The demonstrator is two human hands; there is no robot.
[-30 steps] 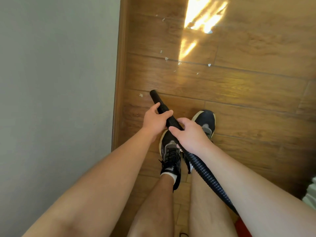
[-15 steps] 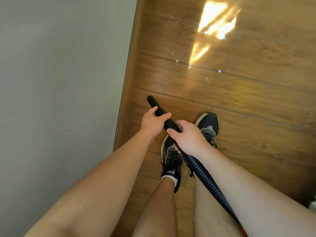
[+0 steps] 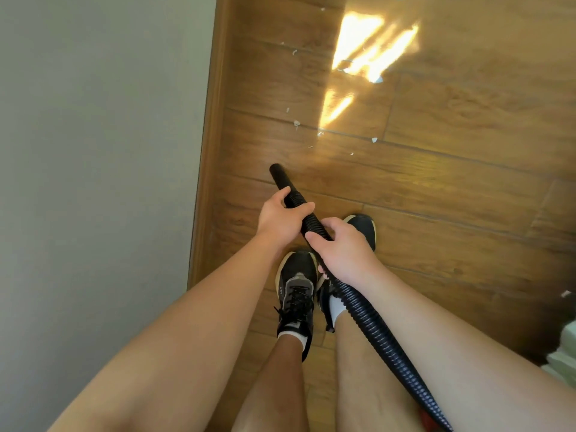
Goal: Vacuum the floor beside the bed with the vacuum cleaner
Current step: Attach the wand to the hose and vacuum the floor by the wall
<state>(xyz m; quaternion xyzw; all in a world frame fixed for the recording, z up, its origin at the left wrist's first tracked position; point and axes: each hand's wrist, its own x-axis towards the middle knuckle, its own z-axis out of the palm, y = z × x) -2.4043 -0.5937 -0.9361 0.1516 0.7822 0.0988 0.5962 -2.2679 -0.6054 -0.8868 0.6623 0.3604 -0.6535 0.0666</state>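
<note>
A black ribbed vacuum hose point(image 3: 367, 319) runs from the lower right up to a smooth black nozzle tip point(image 3: 280, 177) just above the wooden floor point(image 3: 452, 182). My left hand point(image 3: 280, 218) grips the hose close behind the nozzle. My right hand point(image 3: 343, 249) grips it a little further back. Small white scraps point(image 3: 296, 123) lie scattered on the floor ahead of the nozzle, beyond its tip. The vacuum cleaner's body is out of view.
A grey surface point(image 3: 93, 182) with a wooden edge strip point(image 3: 208, 169) fills the left side. My two feet in black shoes point(image 3: 297, 291) stand under my hands. A sunlit patch point(image 3: 371, 54) glares on the boards. Something pale point(image 3: 564, 347) shows at the right edge.
The view has shifted so the scraps and sunlit patch sit lower in the frame. Both hands keep their grip on the hose, and the nozzle points the same way.
</note>
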